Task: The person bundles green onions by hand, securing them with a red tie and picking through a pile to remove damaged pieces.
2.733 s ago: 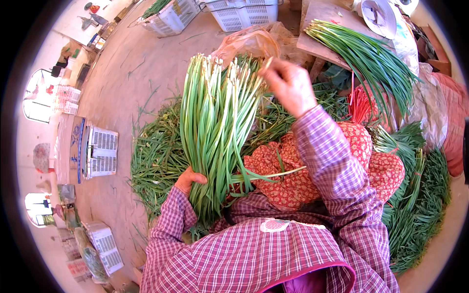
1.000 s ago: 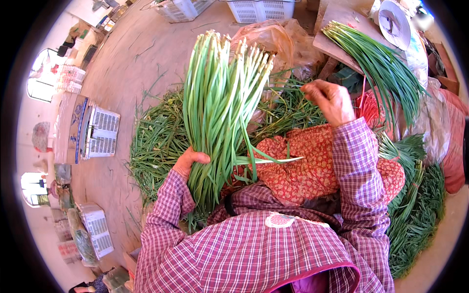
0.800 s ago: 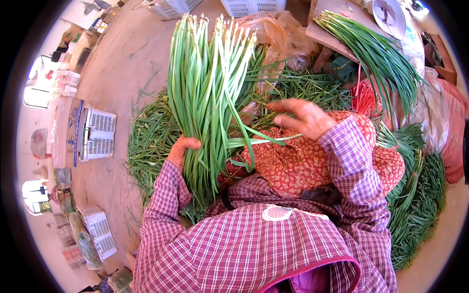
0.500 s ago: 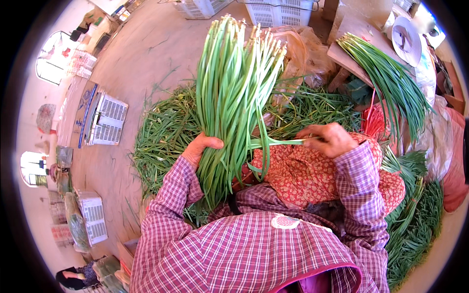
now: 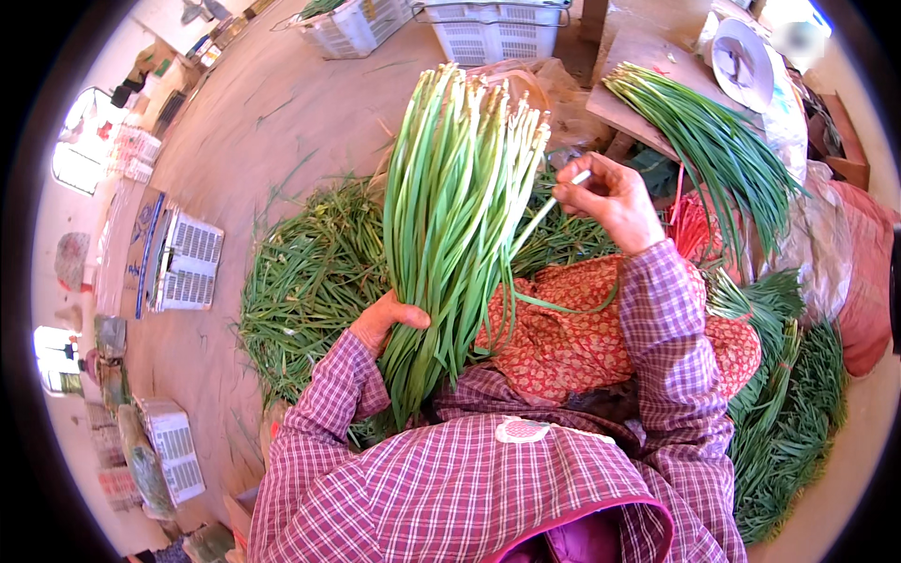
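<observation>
My left hand (image 5: 392,321) is wrapped round the lower, leafy part of a thick bundle of garlic chives (image 5: 460,206). The bundle stands upright in front of me, pale root ends at the top and green leaves hanging down. To the right of it, my right hand (image 5: 610,202) pinches one chive stalk (image 5: 537,220) near its whitish end. That stalk slants down to the bundle's right edge. A loose green leaf curves over the red flowered cloth (image 5: 563,333) on my lap.
Loose chive leaves (image 5: 310,281) are heaped on the floor around the bundle. More chives (image 5: 713,141) lie on a low wooden table (image 5: 624,113) at the right, beside a white hat (image 5: 743,64). Tied chives (image 5: 788,441) are piled at my right. White crates (image 5: 493,33) stand ahead.
My right hand has moved up from beside the lower bundle to near its root ends, now pinching a whitish stalk end. The left hand keeps its hold. The view has shifted slightly.
</observation>
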The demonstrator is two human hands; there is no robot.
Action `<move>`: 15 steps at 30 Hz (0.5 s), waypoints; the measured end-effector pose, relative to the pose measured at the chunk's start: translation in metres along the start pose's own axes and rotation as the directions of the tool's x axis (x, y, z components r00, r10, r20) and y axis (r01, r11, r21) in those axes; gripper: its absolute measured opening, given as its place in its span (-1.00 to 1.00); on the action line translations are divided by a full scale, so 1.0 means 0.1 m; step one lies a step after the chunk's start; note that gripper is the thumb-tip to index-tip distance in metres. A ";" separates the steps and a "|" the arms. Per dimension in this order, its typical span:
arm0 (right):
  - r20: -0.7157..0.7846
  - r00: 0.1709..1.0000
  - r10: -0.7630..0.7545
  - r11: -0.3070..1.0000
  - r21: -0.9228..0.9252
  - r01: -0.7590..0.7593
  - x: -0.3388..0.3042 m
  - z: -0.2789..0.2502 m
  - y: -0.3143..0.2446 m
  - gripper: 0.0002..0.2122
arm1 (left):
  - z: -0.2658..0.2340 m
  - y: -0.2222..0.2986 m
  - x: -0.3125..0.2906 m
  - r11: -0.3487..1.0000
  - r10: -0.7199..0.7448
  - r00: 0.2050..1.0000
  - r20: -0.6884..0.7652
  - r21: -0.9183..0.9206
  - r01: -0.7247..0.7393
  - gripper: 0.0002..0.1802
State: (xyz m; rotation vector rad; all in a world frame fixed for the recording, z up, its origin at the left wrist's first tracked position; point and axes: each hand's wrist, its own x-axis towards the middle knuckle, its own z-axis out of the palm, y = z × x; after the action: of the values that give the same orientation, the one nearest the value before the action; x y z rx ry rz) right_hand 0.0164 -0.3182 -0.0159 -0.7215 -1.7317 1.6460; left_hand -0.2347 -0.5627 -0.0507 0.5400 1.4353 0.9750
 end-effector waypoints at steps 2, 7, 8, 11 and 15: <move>-0.058 0.998 -0.018 0.997 0.078 0.022 0.06 0.11 0.03 -0.80 | 0.01 0.00 -0.02 1.000 -0.001 1.000 0.013 -0.020 0.002 -0.22; -0.241 0.970 0.028 0.900 0.428 0.081 0.20 0.28 0.24 -0.67 | 0.30 0.18 0.03 0.981 0.026 1.000 0.014 -0.191 -0.023 -0.22; -0.251 0.967 0.033 0.893 0.442 0.085 0.24 0.30 0.24 -0.56 | 0.40 0.26 0.04 0.981 0.022 1.000 0.010 -0.195 -0.020 -0.24; -0.194 0.976 0.102 0.743 0.668 0.055 0.24 0.36 -0.15 -0.19 | 0.65 0.48 0.08 0.977 0.081 0.996 0.041 -0.200 -0.071 -0.30; -0.037 0.996 -0.076 0.749 0.658 0.081 0.37 -0.02 -0.52 -0.04 | 1.16 0.76 0.22 0.955 0.209 0.959 0.191 -0.250 -0.159 -0.33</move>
State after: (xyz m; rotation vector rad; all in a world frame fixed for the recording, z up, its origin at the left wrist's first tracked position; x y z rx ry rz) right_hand -0.0038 -0.2920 0.0387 -0.2987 -1.0153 2.0083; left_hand -0.1431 -0.4765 0.0119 0.5942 1.0728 1.1789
